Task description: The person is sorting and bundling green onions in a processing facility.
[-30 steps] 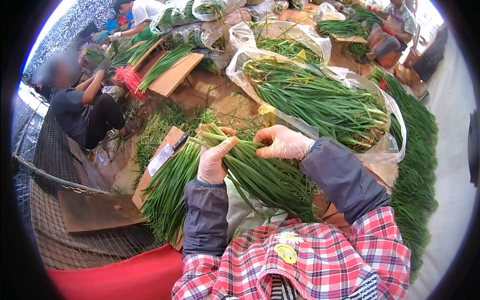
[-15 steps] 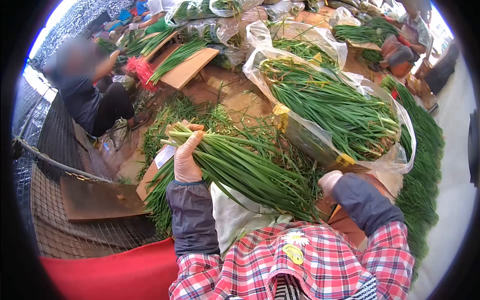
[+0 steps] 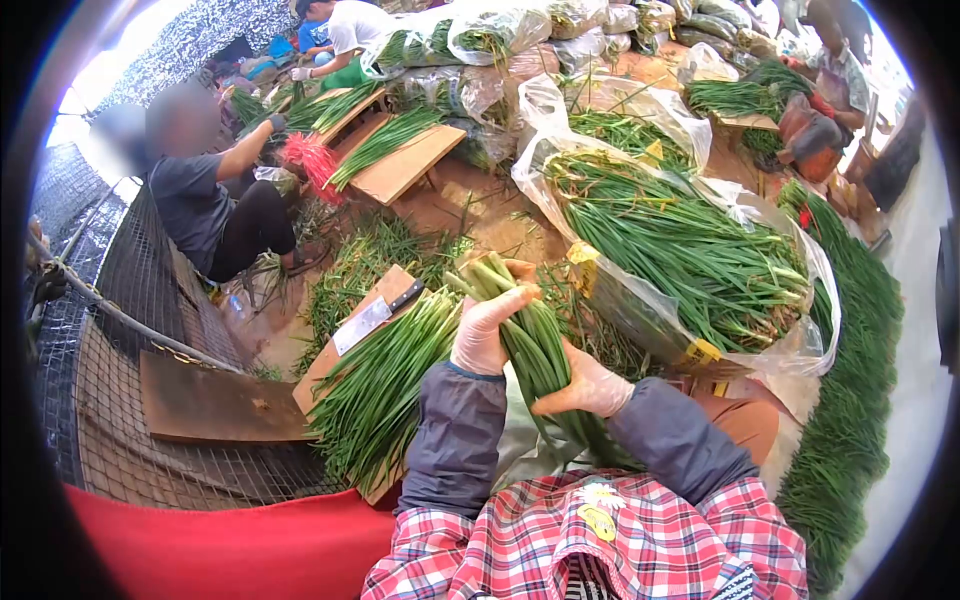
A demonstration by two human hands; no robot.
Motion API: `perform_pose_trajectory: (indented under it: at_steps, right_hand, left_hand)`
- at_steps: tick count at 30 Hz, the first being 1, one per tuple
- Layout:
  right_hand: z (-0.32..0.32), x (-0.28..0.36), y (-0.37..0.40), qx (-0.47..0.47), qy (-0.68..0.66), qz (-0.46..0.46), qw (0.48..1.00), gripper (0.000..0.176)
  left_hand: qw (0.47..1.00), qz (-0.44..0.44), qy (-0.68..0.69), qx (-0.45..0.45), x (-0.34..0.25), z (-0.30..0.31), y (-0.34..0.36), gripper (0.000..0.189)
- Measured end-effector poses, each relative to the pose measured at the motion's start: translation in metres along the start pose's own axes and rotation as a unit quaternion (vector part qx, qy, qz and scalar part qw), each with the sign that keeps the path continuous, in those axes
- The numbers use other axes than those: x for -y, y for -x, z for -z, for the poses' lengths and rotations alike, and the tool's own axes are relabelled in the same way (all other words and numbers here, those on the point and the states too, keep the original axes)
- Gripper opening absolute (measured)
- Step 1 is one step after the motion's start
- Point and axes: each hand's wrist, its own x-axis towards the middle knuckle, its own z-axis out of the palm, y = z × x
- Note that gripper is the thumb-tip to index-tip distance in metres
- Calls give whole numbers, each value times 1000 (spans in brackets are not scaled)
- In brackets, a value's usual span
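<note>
A bunch of garlic chives [image 3: 533, 345] stands tilted in front of me, pale stem ends up and green leaves down towards my lap. My left hand [image 3: 485, 332], in a thin clear glove, is wrapped round it near the stem ends. Lower down, my gloved right hand [image 3: 592, 385] closes on the leaves from the right side; some of its fingers are hidden behind the bunch. Left of my hands, a pile of chives [image 3: 385, 385] lies on a wooden board [image 3: 318, 372]. A knife [image 3: 372, 318] with a black handle rests on the board's far part.
An open plastic bag [image 3: 625, 290] full of chives stands ahead right. Loose chives [image 3: 850, 400] spread along the right side. Trimmings [image 3: 370, 250] litter the ground. A seated person [image 3: 205, 200] works at the left beside red ties [image 3: 310, 165] and a low board [image 3: 410, 165].
My right hand has come in from the right and taken hold of the bunch's leaves. The bunch has swung more upright and moved right, exposing the pile and the knife.
</note>
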Motion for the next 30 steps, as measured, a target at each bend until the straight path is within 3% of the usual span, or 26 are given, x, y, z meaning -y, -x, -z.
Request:
perform_pose_trajectory:
  at_steps: [1, 4, 5, 8, 9, 12, 14, 15, 16, 18, 23, 24, 25, 26, 27, 28, 30]
  right_hand:
    - [-2, -11, -4, -23, -28, -8, 999, 75]
    - [1, -10, -1, -66, -124, -51, 989, 61]
    - [5, -8, 0, -67, -126, -37, 989, 53]
    - [20, -3, 1, -94, -159, -35, 982, 48]
    - [24, 3, 2, -104, -186, -37, 976, 44]
    - [39, 3, 1, -106, -257, -21, 960, 50]
    - [39, 2, -4, -142, -246, 11, 959, 50]
    - [35, 0, -7, -162, -239, 31, 957, 49]
    - [29, -2, -10, -182, -232, 50, 954, 49]
    - [18, -3, -13, -219, -214, 72, 949, 49]
    - [26, -10, -11, -152, -178, 53, 971, 62]
    - [30, -6, -7, -149, -162, 19, 975, 75]
    - [34, -7, -8, -204, -65, 74, 974, 84]
    - [38, -9, -10, -253, 36, 128, 958, 93]
    - [44, -4, -4, -266, -2, 87, 960, 106]
    - [50, 3, -3, -294, -41, 64, 953, 108]
    - [37, 17, 1, -262, -60, 85, 960, 103]
  left_hand:
    - [1000, 17, -8, 2, 6, 1, -3, 45]
    - [997, 32, 27, 57, 12, -2, -10, 56]
    - [995, -3, 12, 95, 26, 13, -19, 73]
    - [996, -22, 50, 67, 40, 17, -9, 86]
    - [996, 15, 51, 71, 48, 31, -7, 97]
    - [983, 87, 126, 99, 76, 45, 16, 99]
    - [988, 88, 113, 61, 89, 27, 38, 104]
    - [986, 116, 67, 100, 92, 27, 45, 105]
    - [984, 156, 9, 83, 102, 27, 52, 102]
    - [991, 112, -16, 66, 107, 8, 63, 89]
    - [982, 175, -58, 39, 104, 8, 65, 43]
    - [977, 200, -60, 39, 103, 8, 64, 36]
    - [978, 191, -84, 4, 94, -2, 67, 28]
    - [979, 189, -78, -2, 95, -1, 68, 29]
    - [979, 187, -77, -14, 95, 0, 68, 31]
    - [979, 186, -76, -26, 97, 2, 69, 34]
    - [980, 155, -122, -36, 109, 4, 69, 41]
